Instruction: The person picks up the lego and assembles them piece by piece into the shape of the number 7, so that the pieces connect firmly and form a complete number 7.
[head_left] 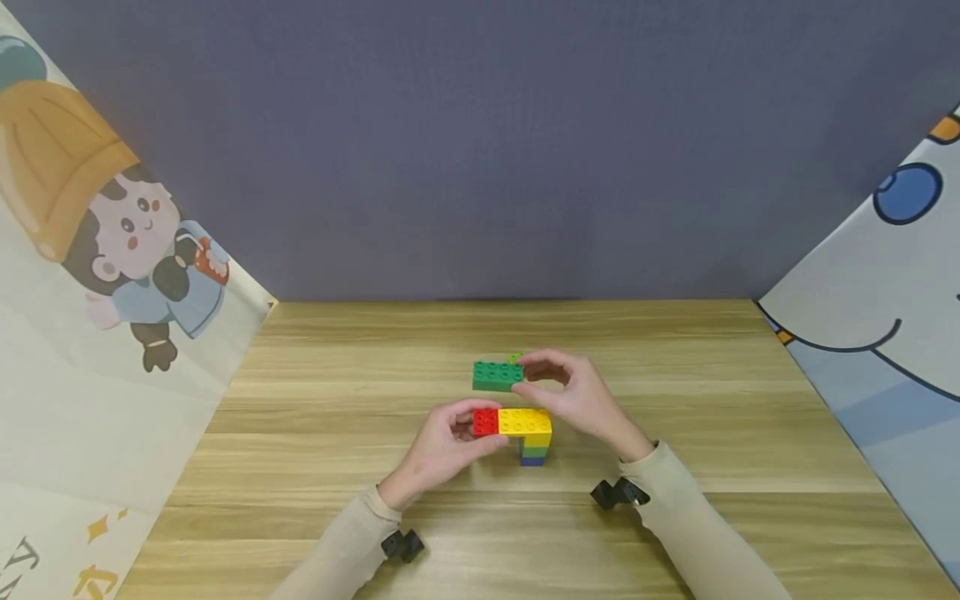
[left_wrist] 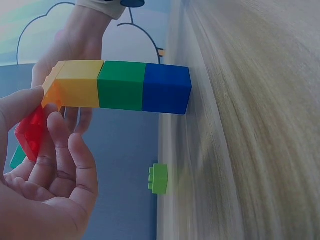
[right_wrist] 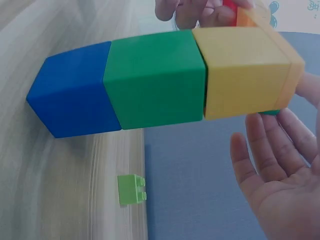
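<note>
Plain solid colours marked the toy bricks: a red brick [head_left: 485, 422], a yellow studded brick [head_left: 520, 421], a column of yellow block [left_wrist: 80, 85], green block [left_wrist: 121, 86] and blue block [left_wrist: 167, 89], a green eight-stud brick [head_left: 493, 381] and a lime-green brick [left_wrist: 160, 179]. The counter [head_left: 360, 392] bore tan-and-brown streaked wood grain. Both sleeves [head_left: 337, 546] were beige, the back wall [head_left: 487, 158] slate blue, the left panel [head_left: 75, 408] cream with an orange-hatted cartoon figure [head_left: 60, 158].

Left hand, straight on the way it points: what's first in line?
Likely the top yellow brick, just past the red brick that the left hand holds. They look side by side in the head view; whether they touch is unclear.
</note>
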